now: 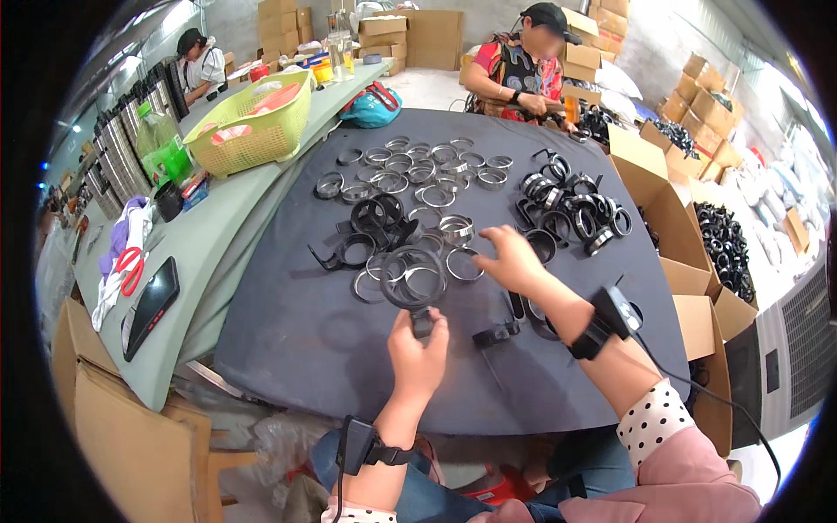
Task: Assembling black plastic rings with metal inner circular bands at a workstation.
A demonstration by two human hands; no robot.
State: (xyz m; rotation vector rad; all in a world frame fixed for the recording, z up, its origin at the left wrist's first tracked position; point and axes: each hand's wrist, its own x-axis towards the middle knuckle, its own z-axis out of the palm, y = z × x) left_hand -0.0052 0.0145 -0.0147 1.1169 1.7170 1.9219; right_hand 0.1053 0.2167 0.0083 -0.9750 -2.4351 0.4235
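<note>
My left hand (418, 353) pinches the short tab of a black ring (386, 277) and holds it raised over the dark table. My right hand (516, 263) has its fingers apart and nothing in them. Its fingertips are close to a stack of silver metal rings (456, 230) and a single thin silver ring (465, 263); whether they touch is hard to tell. Several black rings with tabs (377, 218) lie just beyond my left hand. More silver rings (423, 163) spread across the far middle of the table.
A heap of black ring parts (571, 205) lies at the right of the table (288, 366). Cardboard boxes (649, 166) stand along the right edge. On the left, a green table (196, 261) holds a basket (235, 139) and red scissors (130, 270). Another person (523, 74) works across the table.
</note>
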